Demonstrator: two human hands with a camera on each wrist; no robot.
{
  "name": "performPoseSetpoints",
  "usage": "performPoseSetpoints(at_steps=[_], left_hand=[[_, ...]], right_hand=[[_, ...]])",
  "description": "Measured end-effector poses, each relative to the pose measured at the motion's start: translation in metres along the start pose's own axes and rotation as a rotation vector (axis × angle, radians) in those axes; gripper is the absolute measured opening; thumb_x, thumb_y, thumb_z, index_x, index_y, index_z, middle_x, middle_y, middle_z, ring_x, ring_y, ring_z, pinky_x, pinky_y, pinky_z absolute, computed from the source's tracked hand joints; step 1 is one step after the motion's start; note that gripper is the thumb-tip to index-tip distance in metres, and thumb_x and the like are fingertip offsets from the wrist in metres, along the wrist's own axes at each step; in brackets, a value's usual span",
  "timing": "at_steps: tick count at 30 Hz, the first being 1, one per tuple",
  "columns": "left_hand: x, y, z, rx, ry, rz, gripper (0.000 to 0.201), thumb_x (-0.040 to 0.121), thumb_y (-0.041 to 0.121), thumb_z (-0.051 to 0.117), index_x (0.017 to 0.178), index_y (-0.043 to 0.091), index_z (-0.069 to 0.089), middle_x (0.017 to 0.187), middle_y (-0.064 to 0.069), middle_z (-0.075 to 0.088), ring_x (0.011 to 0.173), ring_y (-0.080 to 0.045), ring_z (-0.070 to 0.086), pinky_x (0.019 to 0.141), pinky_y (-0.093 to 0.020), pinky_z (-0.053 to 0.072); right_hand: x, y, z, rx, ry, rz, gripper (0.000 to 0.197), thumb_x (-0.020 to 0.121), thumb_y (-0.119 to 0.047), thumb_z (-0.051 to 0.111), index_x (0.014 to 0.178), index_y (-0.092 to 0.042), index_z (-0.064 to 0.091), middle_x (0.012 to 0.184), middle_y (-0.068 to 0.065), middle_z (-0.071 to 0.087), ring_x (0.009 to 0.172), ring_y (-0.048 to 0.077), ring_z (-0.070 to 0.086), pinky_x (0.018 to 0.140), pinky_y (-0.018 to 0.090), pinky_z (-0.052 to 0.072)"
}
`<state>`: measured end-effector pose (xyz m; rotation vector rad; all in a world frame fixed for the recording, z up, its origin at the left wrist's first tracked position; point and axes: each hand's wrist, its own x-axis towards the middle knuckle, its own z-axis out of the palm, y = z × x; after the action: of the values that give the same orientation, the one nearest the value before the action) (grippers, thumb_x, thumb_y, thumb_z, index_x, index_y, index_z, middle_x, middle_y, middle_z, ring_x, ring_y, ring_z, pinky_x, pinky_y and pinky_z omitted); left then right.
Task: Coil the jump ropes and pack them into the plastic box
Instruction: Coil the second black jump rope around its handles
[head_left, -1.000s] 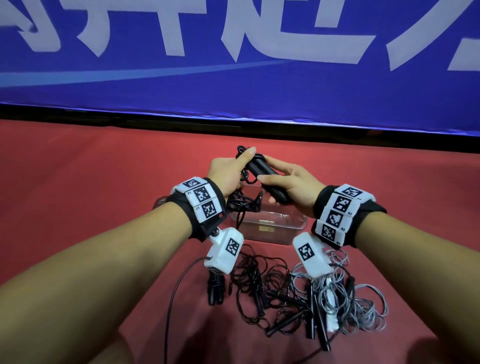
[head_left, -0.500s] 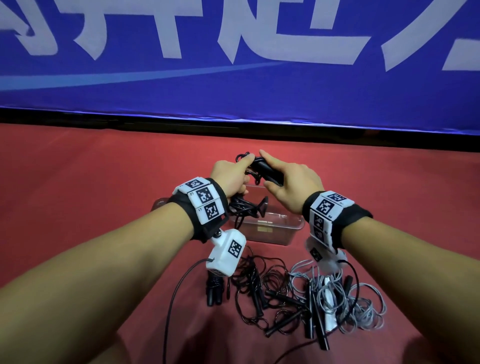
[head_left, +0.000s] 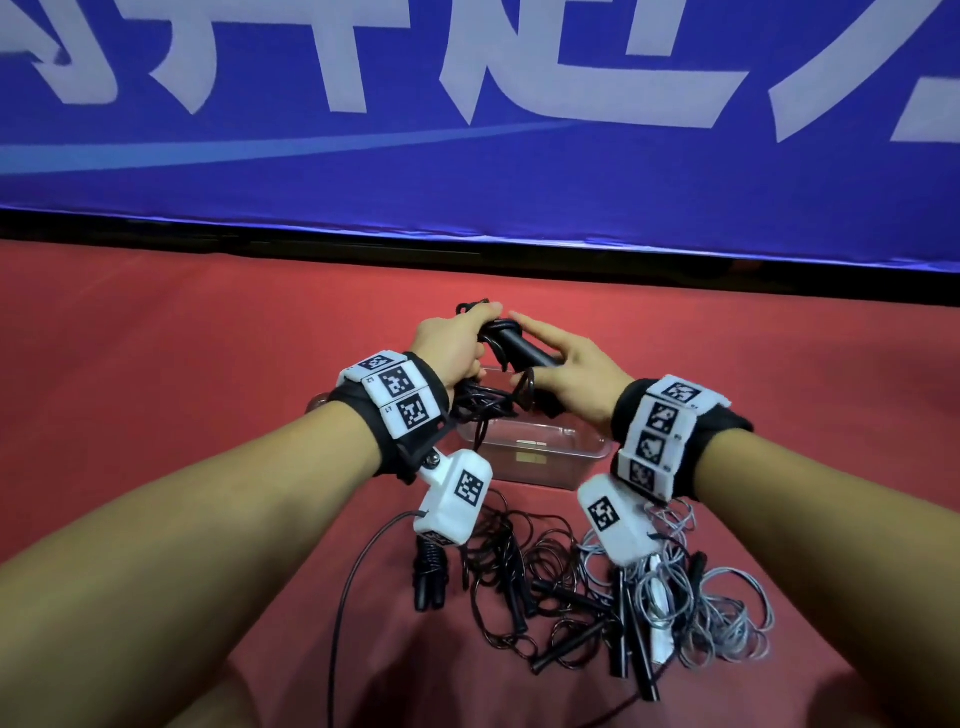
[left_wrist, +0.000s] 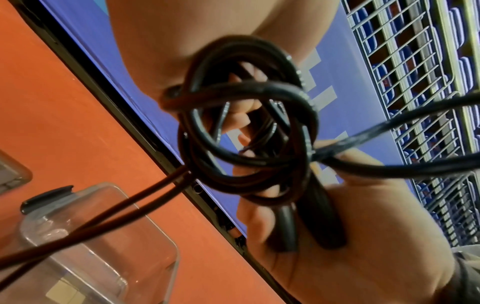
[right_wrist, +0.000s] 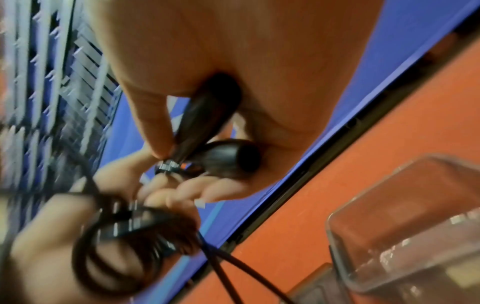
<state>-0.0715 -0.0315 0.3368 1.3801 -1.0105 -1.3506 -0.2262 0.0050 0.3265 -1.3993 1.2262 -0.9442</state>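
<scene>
Above the clear plastic box (head_left: 535, 460) both hands work one black jump rope (head_left: 511, 348). My left hand (head_left: 457, 345) grips its coiled cord (left_wrist: 246, 131), loops hanging from the fingers. My right hand (head_left: 563, 371) holds the two black handles (right_wrist: 215, 131) together, thumb and fingers wrapped round them. Two cord strands (left_wrist: 78, 232) trail down towards the box (left_wrist: 98, 242). The box (right_wrist: 405, 226) looks empty apart from a small label.
Nearer me on the red floor lies a tangle of black ropes (head_left: 524, 597) and a grey-white rope (head_left: 711, 597). A coiled black rope with handles (head_left: 430, 574) sits at the left. A blue banner (head_left: 467, 104) stands behind the box.
Both hands have drawn slightly closer together over the box. The right hand has turned on the handles, and the left has kept hold of the coil.
</scene>
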Motion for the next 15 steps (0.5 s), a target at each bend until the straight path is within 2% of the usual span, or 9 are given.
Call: performPoseSetpoints(at_steps=[2,4,5,6,8,10,12,13,15], left_hand=[[-0.003,0.001,-0.001,-0.004,-0.055,0.009,0.03,0.091,0.036,0.072,0.08,0.012,0.058,0.042,0.01,0.038,0.03,-0.006,0.03,0.05,-0.025,0.039],[-0.004,0.003,-0.003,0.0,-0.109,0.028,0.029,0.092,0.038,0.071,0.083,0.012,0.06,0.039,0.013,0.036,0.032,-0.006,0.029,0.052,-0.025,0.039],[-0.004,0.004,-0.003,0.008,-0.127,0.037,0.029,0.092,0.038,0.071,0.084,0.012,0.061,0.039,0.014,0.036,0.033,-0.006,0.029,0.053,-0.025,0.04],[-0.004,0.004,-0.004,0.016,-0.138,0.046,0.029,0.092,0.038,0.071,0.083,0.012,0.06,0.039,0.013,0.034,0.033,-0.006,0.028,0.053,-0.025,0.04],[-0.004,0.004,-0.004,0.034,-0.13,0.059,0.032,0.092,0.034,0.072,0.073,0.015,0.055,0.039,0.013,0.034,0.032,-0.006,0.028,0.053,-0.025,0.04],[-0.003,0.0,-0.004,0.068,-0.082,0.075,0.04,0.091,0.031,0.074,0.064,0.017,0.049,0.039,0.011,0.036,0.031,-0.006,0.03,0.051,-0.026,0.04],[-0.001,-0.004,-0.006,0.126,-0.035,0.089,0.047,0.088,0.036,0.077,0.058,0.017,0.048,0.04,0.008,0.038,0.031,-0.009,0.032,0.051,-0.027,0.041],[0.001,-0.006,-0.006,0.155,-0.022,0.082,0.047,0.087,0.04,0.078,0.058,0.014,0.051,0.041,0.006,0.04,0.031,-0.01,0.034,0.054,-0.027,0.042],[0.003,-0.008,-0.008,0.192,-0.006,0.056,0.047,0.083,0.049,0.078,0.069,0.007,0.064,0.041,0.004,0.043,0.03,-0.012,0.037,0.059,-0.03,0.044]], right_hand=[[-0.004,-0.01,-0.001,0.275,-0.092,0.164,0.044,0.096,-0.009,0.056,0.136,-0.026,0.056,0.088,0.013,0.061,0.052,0.015,0.057,0.046,0.021,0.046],[-0.004,-0.013,-0.004,0.36,-0.168,0.232,0.022,0.098,-0.029,0.054,0.118,-0.024,0.062,0.081,0.005,0.061,0.054,0.011,0.052,0.048,0.019,0.042],[-0.003,-0.012,-0.006,0.351,-0.18,0.223,0.019,0.099,-0.034,0.054,0.112,-0.024,0.062,0.077,0.001,0.058,0.055,0.01,0.047,0.048,0.018,0.037],[-0.001,-0.009,-0.008,0.318,-0.179,0.199,0.019,0.099,-0.035,0.054,0.111,-0.025,0.063,0.075,-0.002,0.055,0.054,0.009,0.044,0.047,0.017,0.034],[0.0,-0.004,-0.011,0.214,-0.141,0.131,0.025,0.099,-0.034,0.057,0.121,-0.025,0.066,0.072,-0.003,0.053,0.053,0.009,0.042,0.045,0.017,0.031],[0.001,0.0,-0.012,0.107,-0.076,0.059,0.029,0.098,-0.029,0.061,0.126,-0.025,0.067,0.071,-0.001,0.052,0.052,0.011,0.041,0.044,0.017,0.031],[0.003,0.001,-0.011,-0.023,-0.008,-0.017,0.034,0.097,-0.024,0.064,0.131,-0.024,0.065,0.069,0.0,0.052,0.05,0.011,0.042,0.044,0.017,0.034],[0.005,0.002,-0.011,-0.098,0.024,-0.051,0.038,0.097,-0.023,0.065,0.135,-0.023,0.061,0.07,-0.001,0.055,0.051,0.009,0.043,0.046,0.018,0.036],[0.009,0.004,-0.012,-0.253,0.072,-0.098,0.052,0.095,-0.027,0.067,0.144,-0.024,0.052,0.085,-0.002,0.064,0.057,0.007,0.049,0.055,0.02,0.043]])
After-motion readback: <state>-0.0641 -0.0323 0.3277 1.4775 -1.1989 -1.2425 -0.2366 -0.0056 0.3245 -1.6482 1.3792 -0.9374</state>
